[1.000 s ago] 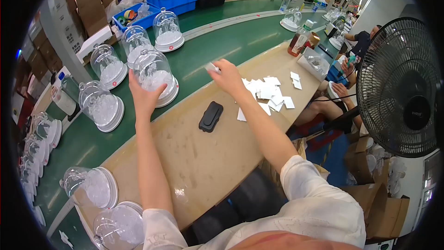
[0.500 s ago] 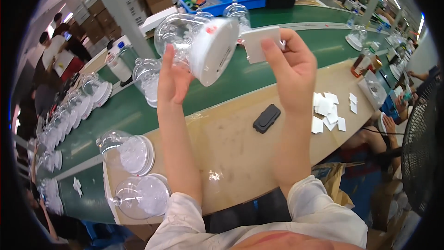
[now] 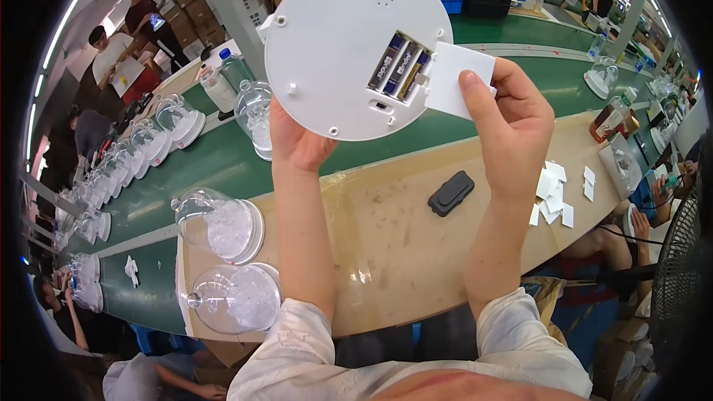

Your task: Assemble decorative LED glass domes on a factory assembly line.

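My left hand (image 3: 298, 137) grips a clear-domed lamp from behind. Its round white base (image 3: 319, 44) is turned toward me and covers the dome and most of my fingers. Three batteries (image 3: 399, 67) sit in the uncovered compartment near the base's right side, above a small switch (image 3: 382, 105). Between thumb and fingers, my right hand (image 3: 509, 115) pinches a white battery cover (image 3: 454, 78). The cover's left edge overlaps the base's right rim beside the compartment; whether they touch I cannot tell.
A dark case-like object (image 3: 451, 193) lies on the brown tabletop (image 3: 394, 230), with loose white covers (image 3: 551, 189) farther right. Two domed lamps (image 3: 223, 226) lie at the left. More domed lamps (image 3: 141, 148) line the green belt (image 3: 334, 171). A black fan (image 3: 676, 252) stands at the right.
The lamp has been turned so its underside faces me, showing the batteries. My right hand has moved rightward and slightly down with the cover, which now overlaps the base's edge.
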The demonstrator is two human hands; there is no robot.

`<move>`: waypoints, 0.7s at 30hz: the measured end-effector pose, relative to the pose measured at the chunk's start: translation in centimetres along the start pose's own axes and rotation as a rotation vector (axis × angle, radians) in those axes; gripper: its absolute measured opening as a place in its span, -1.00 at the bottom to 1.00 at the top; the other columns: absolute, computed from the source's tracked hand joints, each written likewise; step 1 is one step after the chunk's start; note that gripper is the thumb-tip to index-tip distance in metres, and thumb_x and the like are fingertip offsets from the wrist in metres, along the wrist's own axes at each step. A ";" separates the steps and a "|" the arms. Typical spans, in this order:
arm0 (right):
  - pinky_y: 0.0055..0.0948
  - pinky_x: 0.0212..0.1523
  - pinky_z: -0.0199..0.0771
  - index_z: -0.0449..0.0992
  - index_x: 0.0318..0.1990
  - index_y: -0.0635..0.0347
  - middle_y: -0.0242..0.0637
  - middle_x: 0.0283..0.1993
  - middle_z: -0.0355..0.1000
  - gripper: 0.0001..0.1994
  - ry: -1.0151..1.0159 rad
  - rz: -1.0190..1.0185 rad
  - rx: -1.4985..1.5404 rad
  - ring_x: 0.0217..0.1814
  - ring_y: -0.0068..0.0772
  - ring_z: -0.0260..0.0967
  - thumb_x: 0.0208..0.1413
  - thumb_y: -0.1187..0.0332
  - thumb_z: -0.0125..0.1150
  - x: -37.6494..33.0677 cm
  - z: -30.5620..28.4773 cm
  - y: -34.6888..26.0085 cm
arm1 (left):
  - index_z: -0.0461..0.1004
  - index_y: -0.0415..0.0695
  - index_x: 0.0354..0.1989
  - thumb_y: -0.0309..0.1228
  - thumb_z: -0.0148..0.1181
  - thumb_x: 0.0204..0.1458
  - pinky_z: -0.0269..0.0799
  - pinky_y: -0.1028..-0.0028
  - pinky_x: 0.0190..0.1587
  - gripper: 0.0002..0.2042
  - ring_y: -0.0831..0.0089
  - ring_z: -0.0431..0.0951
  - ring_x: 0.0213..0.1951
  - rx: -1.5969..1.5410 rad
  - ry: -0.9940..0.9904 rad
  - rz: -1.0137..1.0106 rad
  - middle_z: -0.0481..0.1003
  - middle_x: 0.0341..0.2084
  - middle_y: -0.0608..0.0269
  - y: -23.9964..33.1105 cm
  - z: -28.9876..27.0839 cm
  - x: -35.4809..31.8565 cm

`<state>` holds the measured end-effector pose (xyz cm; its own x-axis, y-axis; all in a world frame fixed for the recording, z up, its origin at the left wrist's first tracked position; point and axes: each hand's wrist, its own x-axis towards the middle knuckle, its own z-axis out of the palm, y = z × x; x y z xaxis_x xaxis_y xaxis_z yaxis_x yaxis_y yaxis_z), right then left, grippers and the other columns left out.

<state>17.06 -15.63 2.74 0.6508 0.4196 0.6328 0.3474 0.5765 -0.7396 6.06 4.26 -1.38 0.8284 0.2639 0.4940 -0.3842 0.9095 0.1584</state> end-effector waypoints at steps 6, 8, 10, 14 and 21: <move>-0.70 -0.45 0.14 0.56 -0.22 0.34 -0.46 -0.31 0.44 -0.89 0.040 -0.151 0.008 -0.42 -0.76 0.17 0.09 0.57 0.24 0.2 -0.1 0.3 | 0.17 -0.24 0.25 -0.12 -0.04 0.22 0.36 -0.06 0.15 -0.46 -0.02 0.29 0.22 -0.090 -0.026 -0.121 0.25 0.21 -0.08 1.0 -0.8 -0.5; -0.70 -0.44 0.13 0.57 -0.29 0.33 -0.47 -0.30 0.41 -0.93 0.039 -0.242 -0.138 -0.41 -0.74 0.16 0.06 0.61 0.24 0.2 -0.4 -0.1 | 0.17 -0.26 0.27 -0.12 -0.08 0.23 0.32 -0.12 0.16 -0.45 -0.06 0.26 0.24 -0.114 0.000 -0.103 0.21 0.23 -0.16 0.9 -0.5 -0.4; -0.70 -0.43 0.12 0.58 -0.29 0.33 -0.45 -0.31 0.42 -0.92 0.010 -0.228 -0.085 -0.41 -0.73 0.17 0.04 0.61 0.26 0.1 -0.3 -0.4 | 0.16 -0.25 0.27 -0.11 -0.09 0.23 0.29 -0.13 0.18 -0.45 -0.07 0.22 0.25 -0.130 -0.004 -0.085 0.18 0.25 -0.15 0.9 0.0 -0.4; -0.71 -0.44 0.11 0.62 -0.22 0.29 -0.44 -0.39 0.44 -0.82 -0.306 -0.249 -0.018 -0.40 -0.72 0.20 -0.01 0.62 0.30 0.5 -1.6 1.2 | 0.12 -0.21 0.30 -0.08 -0.09 0.22 0.21 -0.15 0.23 -0.42 -0.09 0.16 0.29 -0.132 -0.007 -0.049 0.14 0.28 -0.12 0.3 1.5 0.0; -0.73 -0.35 0.28 0.57 -0.14 0.35 -0.24 -0.21 0.52 -0.76 -0.198 -0.078 -0.092 -0.26 -0.62 0.38 -0.01 0.66 0.26 -0.7 -0.8 -0.2 | 0.03 -0.03 0.38 -0.07 -0.13 0.23 0.13 -0.12 0.29 -0.42 0.03 0.08 0.35 -0.063 0.024 -0.033 0.06 0.35 0.06 0.6 2.2 0.2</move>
<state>17.10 -16.63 2.31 0.4776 0.5110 0.7147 0.4572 0.5500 -0.6988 5.12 4.17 0.66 0.8500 0.2405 0.4687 -0.3308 0.9361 0.1196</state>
